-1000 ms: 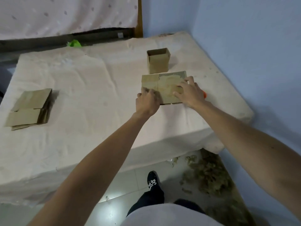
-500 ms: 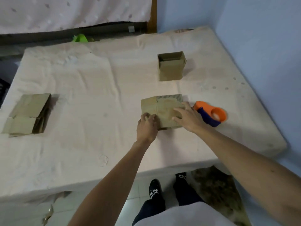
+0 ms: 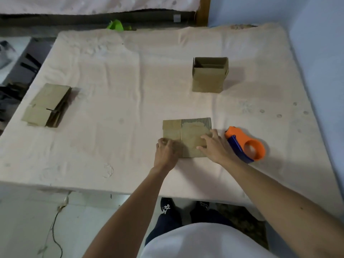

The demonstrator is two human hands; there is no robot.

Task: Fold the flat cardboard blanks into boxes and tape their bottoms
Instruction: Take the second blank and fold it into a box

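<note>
A stack of flat brown cardboard blanks [image 3: 46, 105] lay at the left of the cream-sheeted mattress [image 3: 111, 81]. Near the front edge, the left hand [image 3: 166, 152] curled its fingers on the near-left corner of one flat brown cardboard blank [image 3: 188, 135]. The right hand [image 3: 212, 146] pressed spread fingers on its right side. An open folded brown cardboard box [image 3: 209, 75] stood upright behind. An orange-and-blue tape dispenser [image 3: 243, 144] lay just beside the right hand.

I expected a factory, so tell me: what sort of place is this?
Likely a bedroom at home, used for packing. The work surface is a cloth-covered mattress, not a bench; a stack of flat blanks, one folded box and a tape dispenser lie on it.
</note>
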